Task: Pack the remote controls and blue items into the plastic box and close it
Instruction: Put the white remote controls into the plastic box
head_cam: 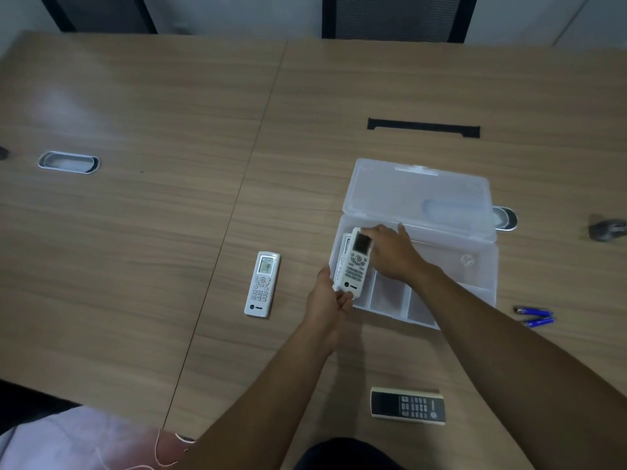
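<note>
While both hands [390, 256] grip one remote [354, 266] over the box [475, 266], two remotes [262, 284] and two blue items [534, 316] lie outside.

I see the clear plastic box [475, 276] right of centre, its lid [417, 195] swung open toward the top of the frame. At its left end a white remote [354, 266] sits tilted over the rim, screen end uppermost, on top of another white remote [343, 252] already inside. A third white remote [262, 284] lies flat on the wood left of the box, display lit. A dark-faced remote with a cream edge [407, 406] lies crosswise in the lower centre. Two blue items [535, 316] lie side by side at the right edge, just beyond the box's lower right corner.
</note>
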